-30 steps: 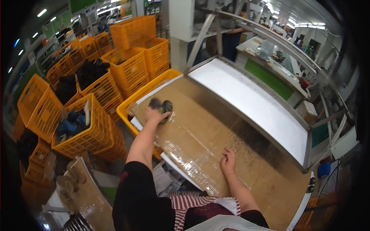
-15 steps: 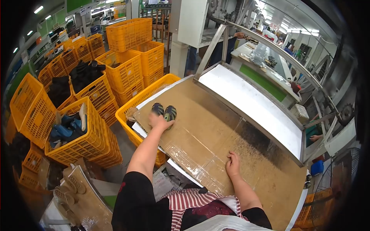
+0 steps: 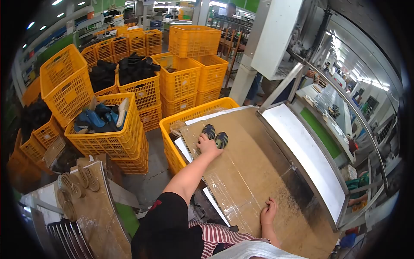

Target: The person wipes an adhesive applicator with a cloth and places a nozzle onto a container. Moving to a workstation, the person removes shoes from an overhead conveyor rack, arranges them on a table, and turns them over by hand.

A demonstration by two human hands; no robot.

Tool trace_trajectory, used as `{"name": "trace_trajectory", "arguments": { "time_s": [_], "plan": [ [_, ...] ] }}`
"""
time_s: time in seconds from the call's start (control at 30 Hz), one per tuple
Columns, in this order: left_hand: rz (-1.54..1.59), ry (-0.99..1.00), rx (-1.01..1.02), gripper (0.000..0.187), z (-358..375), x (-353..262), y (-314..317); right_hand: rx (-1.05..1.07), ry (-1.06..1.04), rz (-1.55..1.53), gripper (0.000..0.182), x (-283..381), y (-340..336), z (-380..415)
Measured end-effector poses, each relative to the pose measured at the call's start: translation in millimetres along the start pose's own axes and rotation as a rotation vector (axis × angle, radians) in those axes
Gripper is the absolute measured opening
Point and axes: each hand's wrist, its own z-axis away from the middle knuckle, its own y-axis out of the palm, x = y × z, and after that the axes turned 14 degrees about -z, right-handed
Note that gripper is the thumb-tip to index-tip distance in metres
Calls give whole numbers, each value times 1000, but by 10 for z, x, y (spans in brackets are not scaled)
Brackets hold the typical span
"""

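My left hand [image 3: 210, 147] is closed on a pair of small dark shoes [image 3: 221, 139] with greenish patterning, which stand side by side near the far left corner of the table. The fingers cover the near ends of the shoes, so their full shape is hidden. Beneath them is a brown cardboard sheet [image 3: 241, 168], partly covered with clear tape. My right hand [image 3: 268, 211] rests on this cardboard near its front edge, fingers loosely bent, with nothing in it.
A yellow crate [image 3: 172, 162] stands against the table's left end. Further left, stacked crates [image 3: 103, 140] hold blue and black pieces. A metal frame with a white panel [image 3: 306, 142] borders the right side. Tan soles [image 3: 73, 185] lie on a side table at lower left.
My view has turned left, so the table and crates appear shifted to the right. My left hand stays on the shoes, and my right hand still rests on the cardboard.
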Motion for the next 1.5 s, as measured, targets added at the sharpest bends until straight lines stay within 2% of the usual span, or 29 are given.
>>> {"name": "trace_trajectory", "arguments": {
  "time_s": [0.87, 0.97, 1.03, 1.1, 1.13, 1.2, 1.3, 1.33, 1.4, 1.43, 1.5],
  "plan": [
    [-27, 16, 4, 70, -10, -20, 30, 3, 29, -13, 23, -27, 6, 19],
    [-27, 12, 19, 69, -5, -24, 12, 80, 63, 27, 29, -124, -40, -41],
    [-31, 3, 26, 67, -12, -22, 9, -43, -110, 116, 39, -88, -72, -235],
    [-34, 18, 6, 68, -13, -18, 19, -168, -336, 265, 47, 679, -499, -870],
    [-41, 17, 9, 68, -10, -21, 39, -276, -362, 354, 41, 931, -695, -1097],
    [-20, 9, -10, 67, -24, -22, 52, -455, -280, 596, 36, 1057, -1069, -1448],
    [-26, 13, 38, 68, -4, -13, 4, -466, -95, 854, 33, 328, -1471, -1631],
    [-22, 9, 36, 68, -2, -12, -13, -467, -101, 852, 33, 99, -1483, -1563],
    [-40, 13, 47, 68, 7, -14, -24, -203, 221, 727, 28, -256, -1454, -1398],
    [-37, 10, 47, 68, 3, -16, 12, -202, 217, 727, 28, -323, -1423, -1365],
    [-47, 19, -41, 66, 0, -5, 34, -352, 0, 756, 25, -370, -1361, -1382]
  ]
}}
